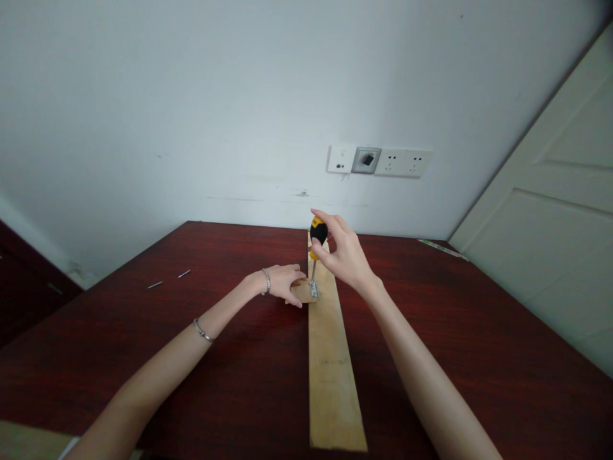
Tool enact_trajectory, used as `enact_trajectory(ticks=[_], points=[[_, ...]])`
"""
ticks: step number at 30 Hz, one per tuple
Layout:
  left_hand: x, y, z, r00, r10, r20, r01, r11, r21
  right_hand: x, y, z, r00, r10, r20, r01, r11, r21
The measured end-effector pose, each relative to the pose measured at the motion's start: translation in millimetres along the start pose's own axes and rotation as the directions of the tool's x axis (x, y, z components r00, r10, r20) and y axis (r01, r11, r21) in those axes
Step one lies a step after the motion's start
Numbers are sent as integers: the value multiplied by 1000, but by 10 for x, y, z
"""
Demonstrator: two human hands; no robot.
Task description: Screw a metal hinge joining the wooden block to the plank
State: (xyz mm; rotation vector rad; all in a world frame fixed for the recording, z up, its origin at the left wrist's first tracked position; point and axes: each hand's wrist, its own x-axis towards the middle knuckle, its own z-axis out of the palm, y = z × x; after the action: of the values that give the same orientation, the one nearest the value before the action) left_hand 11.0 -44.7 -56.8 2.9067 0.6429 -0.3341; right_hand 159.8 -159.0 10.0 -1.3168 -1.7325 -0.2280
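My right hand (342,249) is closed around the black and yellow handle of a screwdriver (318,231). The screwdriver stands nearly upright, its shaft pointing down at a small metal bracket (314,289). That bracket lies at the joint between a long wooden board (330,370) and a small wooden block (302,292) to its left. My left hand (283,281) grips the block from the left, thumb on the near side and fingers on the far side. Whether a screw sits under the screwdriver tip is too small to tell.
Two thin metal pieces (155,285) lie on the dark red table (230,383) at the left. The white wall (239,115) with sockets (403,163) rises behind the table. A flat pale strip (443,249) lies at the back right, near a white door (555,191).
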Motion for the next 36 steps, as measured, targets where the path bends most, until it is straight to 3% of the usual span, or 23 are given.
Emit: enact_trajectory(ticks=[5,21,36], points=[[-5,5,1,1000,14,-6,-13,1000,5,-6,8,3,999,44,-18,-44,998,-38],[-16,22,-9,1000,20,-13,-20,1000,14,0,-19,-4,1000,5,-12,-5,999,-34],[-7,13,2,1000,11,-1,-11,1000,4,0,49,21,999,43,-19,-45,996,-84]])
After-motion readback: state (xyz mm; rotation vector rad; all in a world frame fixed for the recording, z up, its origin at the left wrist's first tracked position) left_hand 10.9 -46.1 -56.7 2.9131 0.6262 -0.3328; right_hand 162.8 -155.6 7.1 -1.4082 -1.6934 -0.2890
